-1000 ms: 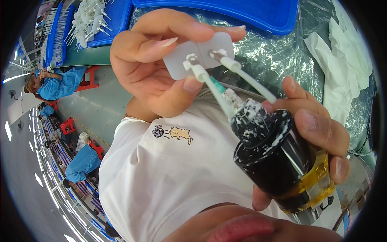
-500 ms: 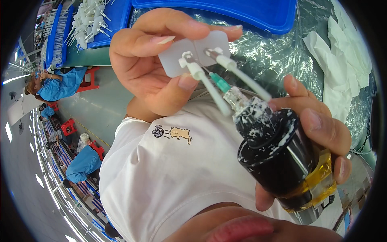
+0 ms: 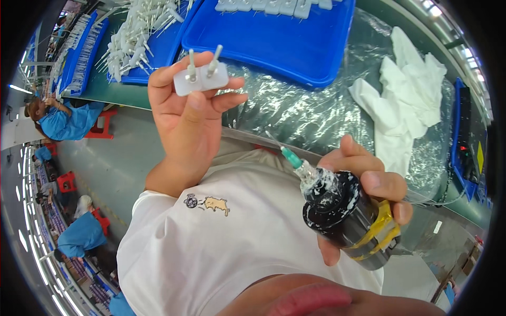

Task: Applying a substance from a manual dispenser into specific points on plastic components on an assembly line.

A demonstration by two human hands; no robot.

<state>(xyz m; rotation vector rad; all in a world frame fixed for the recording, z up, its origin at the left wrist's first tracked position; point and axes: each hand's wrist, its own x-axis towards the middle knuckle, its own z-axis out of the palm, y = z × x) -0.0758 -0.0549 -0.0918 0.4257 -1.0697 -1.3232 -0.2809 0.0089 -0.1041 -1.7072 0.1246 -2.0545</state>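
Observation:
Raised at the left, my left hand pinches a white plastic plate between thumb and fingers. Two thin, pale stems stand up from the plate, each on a short collar. My right hand wraps round a black glue dispenser banded with yellow tape. White residue smears its upper end. A green needle tip with a thin metal needle points up and left, apart from the plate. The dispenser's far side is covered by my fingers.
A blue tray holds a row of similar white pieces along its far edge. To its left, another blue tray carries a heap of white stemmed parts. White gloves lie on plastic sheeting. Co-workers in blue sit at far left.
My left hand has drawn the white plate away to the left and tipped it so its stems point up. The dispenser has moved lower, and its needle no longer reaches the plate.

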